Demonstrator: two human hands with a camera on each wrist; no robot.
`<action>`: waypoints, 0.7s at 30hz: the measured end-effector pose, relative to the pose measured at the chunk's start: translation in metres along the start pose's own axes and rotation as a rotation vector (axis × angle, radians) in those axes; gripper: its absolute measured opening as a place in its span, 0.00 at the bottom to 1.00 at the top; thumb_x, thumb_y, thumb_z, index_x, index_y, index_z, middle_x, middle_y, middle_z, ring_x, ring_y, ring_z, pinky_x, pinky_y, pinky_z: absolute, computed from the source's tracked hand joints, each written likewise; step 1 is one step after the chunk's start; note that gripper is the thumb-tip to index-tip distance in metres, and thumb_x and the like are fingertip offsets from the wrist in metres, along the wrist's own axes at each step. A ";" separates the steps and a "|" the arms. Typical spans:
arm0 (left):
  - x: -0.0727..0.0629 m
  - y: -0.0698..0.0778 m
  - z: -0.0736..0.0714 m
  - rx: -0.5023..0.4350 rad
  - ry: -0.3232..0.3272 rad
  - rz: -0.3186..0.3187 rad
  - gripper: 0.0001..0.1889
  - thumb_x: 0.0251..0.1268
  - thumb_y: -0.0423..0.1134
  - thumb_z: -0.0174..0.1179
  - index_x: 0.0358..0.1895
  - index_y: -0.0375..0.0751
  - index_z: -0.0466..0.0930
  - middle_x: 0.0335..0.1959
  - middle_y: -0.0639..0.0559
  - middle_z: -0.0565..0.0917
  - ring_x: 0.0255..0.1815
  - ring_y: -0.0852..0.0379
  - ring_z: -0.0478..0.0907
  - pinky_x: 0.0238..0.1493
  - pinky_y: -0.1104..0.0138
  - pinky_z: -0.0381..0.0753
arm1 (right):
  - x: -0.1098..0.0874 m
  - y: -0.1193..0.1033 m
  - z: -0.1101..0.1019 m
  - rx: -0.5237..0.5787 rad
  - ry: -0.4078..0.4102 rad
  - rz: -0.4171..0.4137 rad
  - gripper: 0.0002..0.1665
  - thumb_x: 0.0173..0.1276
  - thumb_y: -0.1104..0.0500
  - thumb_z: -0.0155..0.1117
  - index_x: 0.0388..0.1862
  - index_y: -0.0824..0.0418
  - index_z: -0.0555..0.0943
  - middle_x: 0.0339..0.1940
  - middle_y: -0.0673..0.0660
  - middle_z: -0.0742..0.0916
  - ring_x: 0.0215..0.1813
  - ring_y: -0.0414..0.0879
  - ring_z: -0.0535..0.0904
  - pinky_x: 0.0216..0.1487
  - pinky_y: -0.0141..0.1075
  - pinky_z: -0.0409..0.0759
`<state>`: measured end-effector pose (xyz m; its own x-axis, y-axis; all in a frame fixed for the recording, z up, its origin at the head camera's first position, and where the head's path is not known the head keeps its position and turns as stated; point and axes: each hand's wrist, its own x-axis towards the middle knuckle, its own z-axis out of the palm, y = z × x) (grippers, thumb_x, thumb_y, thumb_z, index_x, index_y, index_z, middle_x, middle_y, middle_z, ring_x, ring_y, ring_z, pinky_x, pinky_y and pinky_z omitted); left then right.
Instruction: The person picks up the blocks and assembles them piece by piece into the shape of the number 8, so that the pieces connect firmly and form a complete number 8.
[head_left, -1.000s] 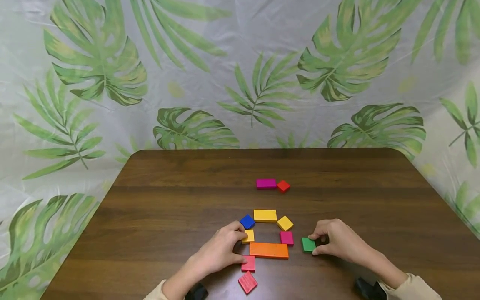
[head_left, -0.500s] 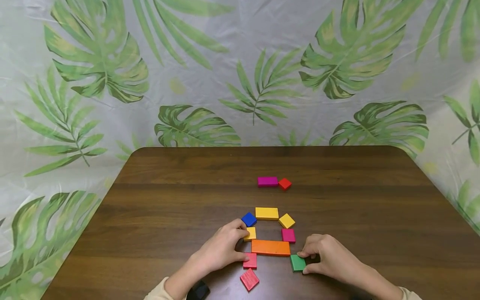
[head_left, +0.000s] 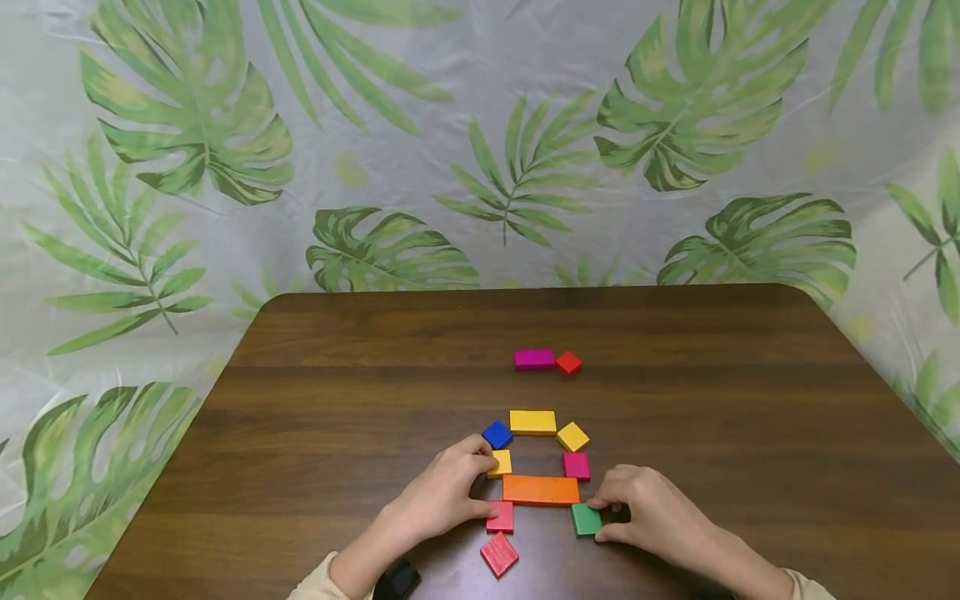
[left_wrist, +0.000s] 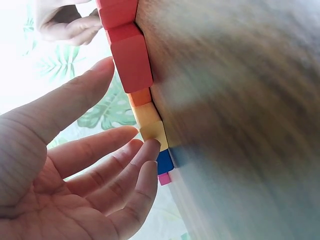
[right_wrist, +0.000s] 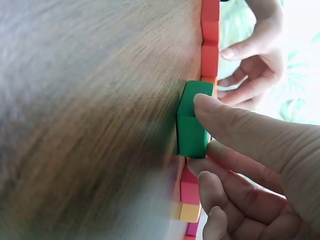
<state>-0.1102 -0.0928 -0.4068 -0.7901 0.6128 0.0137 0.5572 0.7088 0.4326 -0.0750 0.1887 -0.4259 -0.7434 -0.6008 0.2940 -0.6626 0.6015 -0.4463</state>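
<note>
Right grip (head_left: 648, 517) is clamped on the green block (head_left: 586, 520), thumb one side and fingers the other, low and right of centre in the frame. Left grip (head_left: 442, 492) has thumb and fingers apart, fingertips on the yellow square (head_left: 503, 464), thumb at the upper red (head_left: 504, 518).

Behind all this, leafy cloth (head_left: 375, 108) fills the upper frame. Below it spreads the brown table (head_left: 300, 417). At lower centre lies the orange bar (head_left: 541, 491), the green block just below its right end; whether they touch, I can't tell. Higher up come the yellow bar (head_left: 532, 422) and, above that, the purple bar (head_left: 534, 360). Lower red (head_left: 499, 555) sits cornerwise under upper red. Yellow diamond (head_left: 573, 437) is near the yellow bar's right end, the pink block (head_left: 577, 467) beneath it, and the blue block (head_left: 497, 434) at the left. Smallest to my eye, a little red (head_left: 567, 363) sits cornerwise right beside the purple bar.
</note>
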 end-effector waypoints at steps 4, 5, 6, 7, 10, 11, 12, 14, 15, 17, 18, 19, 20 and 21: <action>0.000 0.000 0.000 0.001 -0.003 -0.003 0.23 0.44 0.45 0.73 0.44 0.37 0.82 0.44 0.53 0.77 0.42 0.60 0.75 0.48 0.70 0.78 | 0.001 -0.001 -0.001 0.001 -0.010 0.017 0.14 0.40 0.58 0.79 0.29 0.55 0.85 0.25 0.41 0.82 0.29 0.27 0.69 0.29 0.22 0.72; 0.000 0.000 0.000 0.002 -0.004 -0.003 0.23 0.44 0.45 0.74 0.44 0.37 0.82 0.44 0.53 0.77 0.42 0.60 0.75 0.48 0.70 0.78 | 0.000 -0.001 -0.001 0.001 -0.013 0.020 0.14 0.41 0.58 0.79 0.29 0.55 0.85 0.26 0.41 0.82 0.29 0.27 0.69 0.29 0.22 0.72; 0.000 0.000 0.000 0.004 -0.004 -0.002 0.23 0.44 0.45 0.74 0.44 0.37 0.82 0.44 0.53 0.77 0.42 0.60 0.75 0.48 0.69 0.78 | 0.000 -0.002 -0.001 0.002 -0.017 0.025 0.14 0.41 0.58 0.79 0.29 0.55 0.85 0.26 0.41 0.82 0.30 0.27 0.68 0.29 0.22 0.72; 0.000 0.000 0.000 0.006 -0.005 -0.002 0.23 0.44 0.45 0.74 0.44 0.37 0.82 0.44 0.53 0.77 0.42 0.60 0.75 0.48 0.69 0.78 | 0.000 -0.002 -0.001 0.003 -0.020 0.029 0.14 0.41 0.58 0.79 0.30 0.55 0.85 0.26 0.41 0.82 0.30 0.27 0.68 0.29 0.22 0.72; 0.000 0.000 0.000 0.013 -0.005 -0.002 0.23 0.44 0.46 0.74 0.44 0.38 0.82 0.44 0.53 0.77 0.42 0.60 0.75 0.48 0.69 0.78 | 0.000 -0.002 -0.001 0.004 -0.023 0.039 0.15 0.42 0.58 0.78 0.30 0.55 0.84 0.27 0.41 0.82 0.30 0.28 0.69 0.29 0.22 0.72; 0.000 0.000 0.000 0.015 -0.005 0.000 0.23 0.44 0.46 0.74 0.44 0.38 0.82 0.44 0.53 0.77 0.42 0.60 0.75 0.48 0.69 0.78 | 0.000 -0.003 0.000 0.004 -0.022 0.041 0.15 0.42 0.58 0.78 0.30 0.55 0.84 0.27 0.41 0.82 0.30 0.28 0.69 0.29 0.22 0.73; 0.000 0.000 0.000 0.016 -0.005 0.000 0.23 0.44 0.46 0.74 0.44 0.38 0.82 0.44 0.53 0.77 0.41 0.60 0.75 0.48 0.69 0.78 | 0.000 -0.003 0.000 0.005 -0.020 0.043 0.15 0.42 0.58 0.78 0.30 0.55 0.84 0.27 0.41 0.82 0.30 0.28 0.69 0.29 0.23 0.73; 0.000 0.000 -0.001 0.016 -0.007 -0.001 0.23 0.44 0.46 0.74 0.44 0.38 0.82 0.44 0.53 0.77 0.41 0.60 0.75 0.48 0.69 0.78 | -0.001 -0.003 0.000 0.001 -0.010 0.045 0.15 0.41 0.58 0.79 0.30 0.54 0.84 0.27 0.41 0.82 0.30 0.28 0.69 0.29 0.22 0.72; 0.000 0.000 -0.001 0.016 -0.008 -0.003 0.23 0.44 0.46 0.74 0.44 0.38 0.82 0.44 0.53 0.77 0.41 0.60 0.75 0.48 0.69 0.78 | -0.001 -0.003 0.001 -0.002 -0.005 0.046 0.15 0.41 0.58 0.79 0.30 0.54 0.84 0.28 0.41 0.82 0.30 0.28 0.69 0.29 0.22 0.72; 0.000 0.000 -0.001 0.016 -0.011 -0.006 0.23 0.44 0.46 0.74 0.44 0.38 0.82 0.44 0.53 0.77 0.42 0.60 0.75 0.48 0.69 0.78 | -0.002 -0.003 0.001 -0.010 0.008 0.047 0.16 0.40 0.58 0.79 0.30 0.53 0.84 0.28 0.41 0.82 0.29 0.28 0.69 0.29 0.22 0.72; 0.000 0.000 -0.001 0.014 -0.013 -0.008 0.23 0.44 0.46 0.74 0.44 0.38 0.82 0.44 0.53 0.77 0.42 0.60 0.75 0.48 0.69 0.78 | -0.002 -0.003 0.002 -0.014 0.011 0.049 0.16 0.40 0.58 0.79 0.31 0.53 0.84 0.28 0.40 0.82 0.29 0.28 0.68 0.29 0.22 0.71; 0.000 0.000 -0.001 0.013 -0.014 -0.010 0.23 0.44 0.46 0.74 0.45 0.38 0.82 0.44 0.53 0.77 0.42 0.60 0.75 0.48 0.69 0.78 | -0.002 -0.003 0.002 -0.018 0.014 0.053 0.16 0.40 0.58 0.79 0.31 0.53 0.83 0.28 0.40 0.82 0.29 0.28 0.68 0.29 0.22 0.71; 0.000 0.001 -0.002 0.012 -0.016 -0.012 0.23 0.44 0.46 0.73 0.45 0.38 0.82 0.44 0.53 0.77 0.42 0.60 0.75 0.48 0.69 0.78 | -0.002 -0.003 0.002 -0.022 0.016 0.057 0.17 0.40 0.58 0.79 0.31 0.52 0.83 0.28 0.40 0.83 0.29 0.28 0.68 0.29 0.22 0.71; 0.000 0.001 -0.002 0.011 -0.017 -0.013 0.23 0.44 0.46 0.73 0.45 0.38 0.82 0.44 0.53 0.77 0.42 0.60 0.75 0.48 0.69 0.78 | -0.002 -0.003 0.002 -0.027 0.017 0.060 0.17 0.40 0.58 0.79 0.31 0.52 0.83 0.29 0.40 0.83 0.29 0.28 0.68 0.29 0.22 0.71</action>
<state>-0.1098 -0.0932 -0.4049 -0.7928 0.6094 -0.0071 0.5499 0.7203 0.4228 -0.0710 0.1868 -0.4265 -0.7833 -0.5540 0.2821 -0.6187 0.6502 -0.4410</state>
